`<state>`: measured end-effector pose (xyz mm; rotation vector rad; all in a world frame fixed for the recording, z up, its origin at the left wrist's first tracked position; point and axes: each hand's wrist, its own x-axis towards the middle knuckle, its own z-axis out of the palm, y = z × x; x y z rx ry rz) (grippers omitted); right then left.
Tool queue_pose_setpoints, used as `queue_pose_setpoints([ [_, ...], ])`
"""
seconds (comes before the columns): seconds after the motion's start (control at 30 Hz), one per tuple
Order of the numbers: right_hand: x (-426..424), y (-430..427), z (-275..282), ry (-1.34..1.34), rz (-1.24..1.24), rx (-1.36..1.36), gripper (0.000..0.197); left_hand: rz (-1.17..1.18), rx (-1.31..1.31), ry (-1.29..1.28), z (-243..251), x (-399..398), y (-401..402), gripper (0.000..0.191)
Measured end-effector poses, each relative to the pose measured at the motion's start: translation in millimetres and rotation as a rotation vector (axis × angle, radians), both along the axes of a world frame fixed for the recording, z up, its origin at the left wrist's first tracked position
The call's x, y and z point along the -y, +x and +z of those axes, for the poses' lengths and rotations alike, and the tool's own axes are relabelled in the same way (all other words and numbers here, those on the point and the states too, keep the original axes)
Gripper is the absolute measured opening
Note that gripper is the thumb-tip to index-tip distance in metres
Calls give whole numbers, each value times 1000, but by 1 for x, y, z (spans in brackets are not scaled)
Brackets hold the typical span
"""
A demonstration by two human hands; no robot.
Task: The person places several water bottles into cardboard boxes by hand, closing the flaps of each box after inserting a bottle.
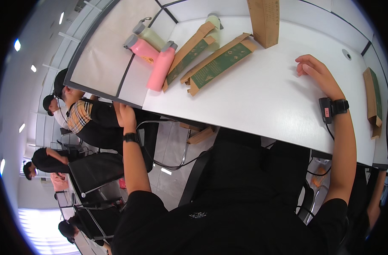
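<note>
My left hand (127, 115) is beside the left edge of the desk, past the corner of the partition. Its fingers are mostly hidden, so I cannot tell what it touches. Above the right half of the white desk (261, 92) is my right hand (315, 71), fingers loosely bent and nothing in them. Left of it lie an opened brown-and-green cardboard box (221, 65) and a second, narrower one (190, 57). A pink bottle (162, 68) with a grey cap touches the narrower box. Another pink bottle (145, 49) and a pale green bottle (152, 36) are close behind.
A tall cardboard box (265, 25) stands at the back. Another pale green bottle (214, 24) is partly behind the narrow box. One more box (374, 98) is at the right edge. Cardboard (202, 135) lies below the desk. A person (88, 118) sits beyond the left partition (101, 54).
</note>
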<state>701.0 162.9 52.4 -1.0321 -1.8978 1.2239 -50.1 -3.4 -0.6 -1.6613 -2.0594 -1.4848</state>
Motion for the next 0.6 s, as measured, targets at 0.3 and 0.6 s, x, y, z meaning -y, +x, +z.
queue_pose_setpoints([
  [0.3,3,7,-6,-13,-33,23,29,63,526,457,3,10,244,14],
  [0.6,4,12,-6,-3,-11,2,28,-791,411,170,122,-120,399,71],
])
